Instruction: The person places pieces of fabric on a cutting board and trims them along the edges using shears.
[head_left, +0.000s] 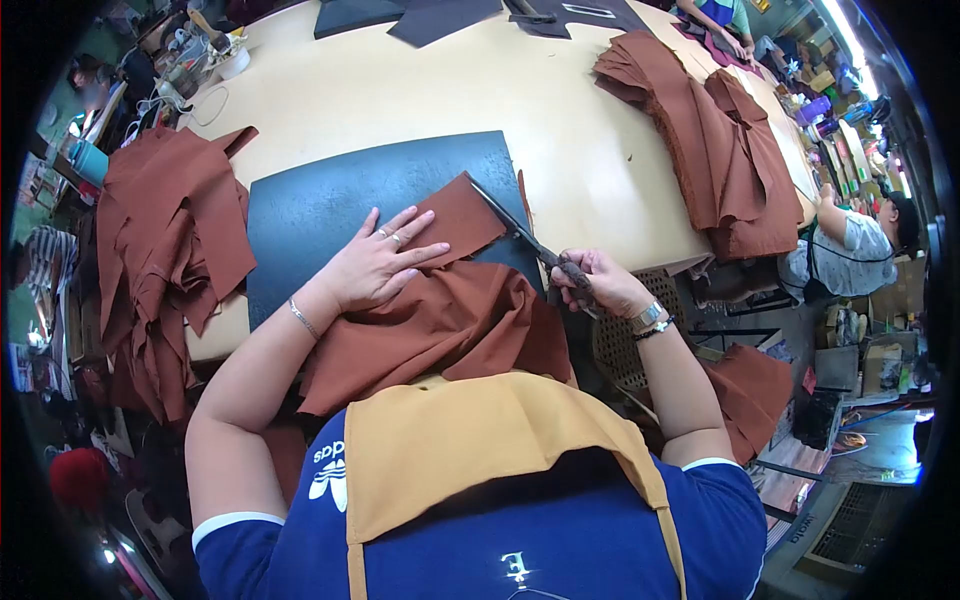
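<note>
A rust-brown cloth (pixel 440 325) lies bunched at the table's front edge, its flat upper part spread over a dark cutting mat (pixel 340 190). My left hand (pixel 383 262) rests on that flat part with its fingers spread. Closed around the handles of long dark scissors (pixel 530 236) is my right hand (pixel 595 282). The scissors point up and left, their blades along the cloth's right edge near its top corner. Whether the blades are slightly apart is hard to tell.
Brown cloth piles lie at the left (pixel 175 220) and right (pixel 715 160) of the pale table (pixel 400 90). Dark sheets (pixel 445 18) are at the far edge. A person (pixel 850 250) is at the right; another person's arms (pixel 730 40) are at the far right corner.
</note>
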